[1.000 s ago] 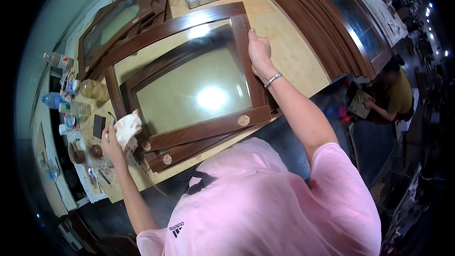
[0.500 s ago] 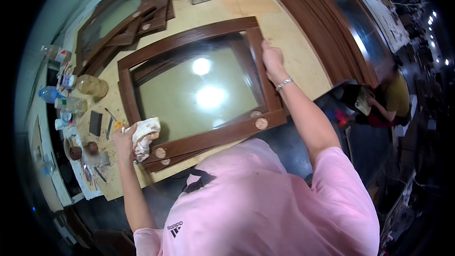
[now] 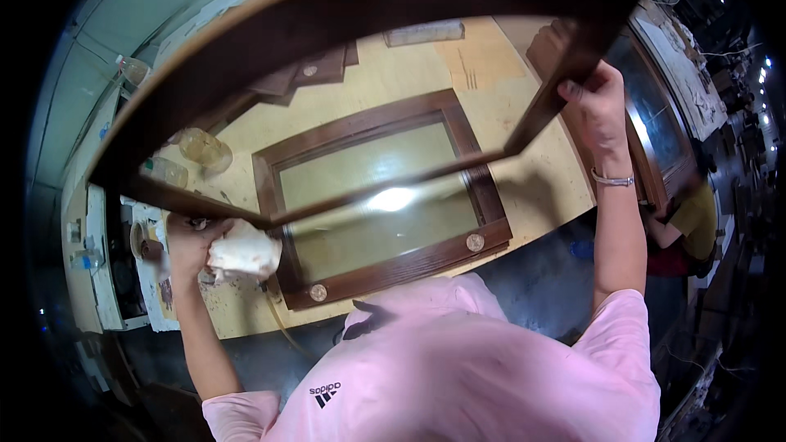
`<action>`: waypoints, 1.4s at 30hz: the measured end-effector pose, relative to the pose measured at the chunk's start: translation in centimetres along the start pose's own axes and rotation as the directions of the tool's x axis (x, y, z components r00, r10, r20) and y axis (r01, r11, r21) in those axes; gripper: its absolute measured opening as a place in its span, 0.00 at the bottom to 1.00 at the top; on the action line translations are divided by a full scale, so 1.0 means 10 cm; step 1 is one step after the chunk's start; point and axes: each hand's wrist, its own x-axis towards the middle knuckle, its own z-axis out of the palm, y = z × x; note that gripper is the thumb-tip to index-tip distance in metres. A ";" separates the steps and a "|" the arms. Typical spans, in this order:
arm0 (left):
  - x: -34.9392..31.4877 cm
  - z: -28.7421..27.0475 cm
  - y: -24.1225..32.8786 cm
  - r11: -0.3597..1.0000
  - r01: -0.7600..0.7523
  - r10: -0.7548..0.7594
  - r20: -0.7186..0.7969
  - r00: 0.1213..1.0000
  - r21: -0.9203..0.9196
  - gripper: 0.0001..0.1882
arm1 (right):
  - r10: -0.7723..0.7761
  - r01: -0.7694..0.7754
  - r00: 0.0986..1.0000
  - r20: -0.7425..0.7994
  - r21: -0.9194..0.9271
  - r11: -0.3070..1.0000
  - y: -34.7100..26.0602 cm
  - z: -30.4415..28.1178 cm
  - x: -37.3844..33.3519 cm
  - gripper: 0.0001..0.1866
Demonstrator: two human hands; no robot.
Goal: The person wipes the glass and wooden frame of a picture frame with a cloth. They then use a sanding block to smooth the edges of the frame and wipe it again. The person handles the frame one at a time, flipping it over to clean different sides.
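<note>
A dark brown wooden frame (image 3: 352, 0) with a glass pane is raised off the table, tilted, close to my head. My right hand (image 3: 596, 102) grips its right rail. My left hand (image 3: 187, 245) holds its lower left corner together with a crumpled white rag (image 3: 244, 252). Seen through the raised pane, a second brown glazed frame (image 3: 385, 272) lies flat on the light wooden table (image 3: 491, 57), with two round knobs on its near rail.
Glass jars and bottles (image 3: 201, 147) stand at the table's left side beside a cluttered white shelf (image 3: 106, 262). More brown frames (image 3: 655, 115) are stacked at the right. Another person in a yellow top (image 3: 696, 221) crouches at the right. More frame parts (image 3: 311, 74) lie at the far left.
The top frame has been lifted from the stack and swung up toward my head, with both hands rising with it. The frame beneath is now uncovered.
</note>
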 end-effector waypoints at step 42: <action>-0.27 0.25 -0.41 0.967 0.064 -0.005 -0.233 0.972 0.246 0.15 | -0.116 0.602 0.786 0.607 -0.708 0.369 1.45 0.25 -1.24 0.26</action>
